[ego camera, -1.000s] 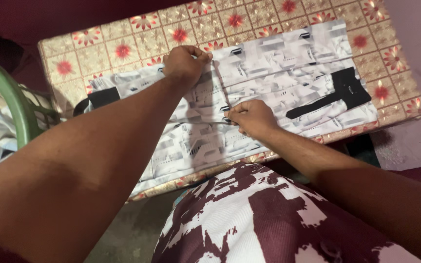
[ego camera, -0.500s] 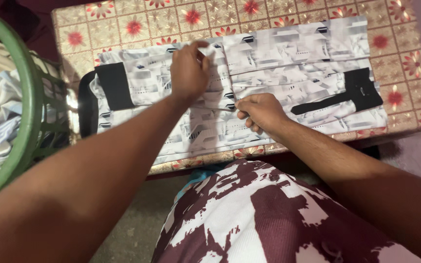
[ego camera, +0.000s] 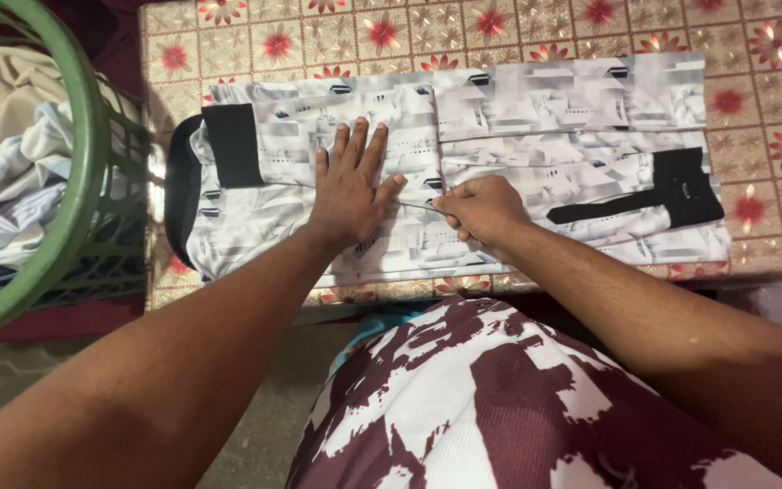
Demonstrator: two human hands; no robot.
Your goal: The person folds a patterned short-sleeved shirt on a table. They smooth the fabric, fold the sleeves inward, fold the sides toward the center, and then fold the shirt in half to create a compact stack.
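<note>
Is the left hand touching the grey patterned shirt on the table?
Touching. The head view shows the left hand lying flat, fingers spread, pressed on the grey patterned shirt.

Domestic setting, home laundry corner. Evidence: small table (ego camera: pixel 518 27) at 12 o'clock, covered in gold floral-tile patterned oilcloth; green plastic laundry basket (ego camera: pixel 83 154) at 9 o'clock, loaded with crumpled clothes (ego camera: pixel 2 154); printed grey-white garment (ego camera: pixel 536 118) spread flat on table; bare concrete floor (ego camera: pixel 264 407) at 6 o'clock.

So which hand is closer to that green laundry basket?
Left. The left hand lies flat on the shirt, nearer the green basket; the right hand pinches fabric farther away.
</note>
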